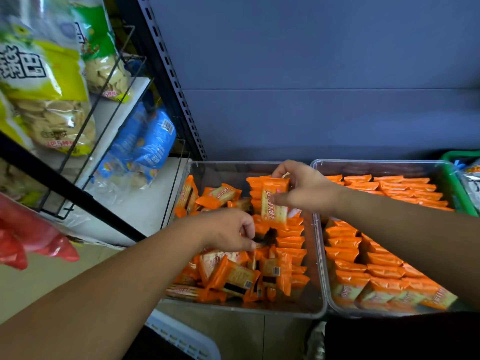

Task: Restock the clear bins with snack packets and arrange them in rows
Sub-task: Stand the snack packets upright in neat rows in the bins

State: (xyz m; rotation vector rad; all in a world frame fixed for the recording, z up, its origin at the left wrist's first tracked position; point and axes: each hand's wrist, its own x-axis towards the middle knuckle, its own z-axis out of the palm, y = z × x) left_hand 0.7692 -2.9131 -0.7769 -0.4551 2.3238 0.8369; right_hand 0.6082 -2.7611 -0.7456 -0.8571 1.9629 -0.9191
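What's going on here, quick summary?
A person is restocking two clear bins with orange snack packets. The right hand pinches one orange packet upright over the row forming along the right side of the left bin. The left hand reaches into the loose pile there; whether it grips one is unclear. The right bin already holds neat rows.

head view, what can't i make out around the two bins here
- Left hand: head view, its curled fingers hide whether it pinches a packet.
- Right bin: head view, the forearm covers part of its rows.
- Green basket: head view, cut off by the right edge.
- Held packet: head view, print too blurred to read.
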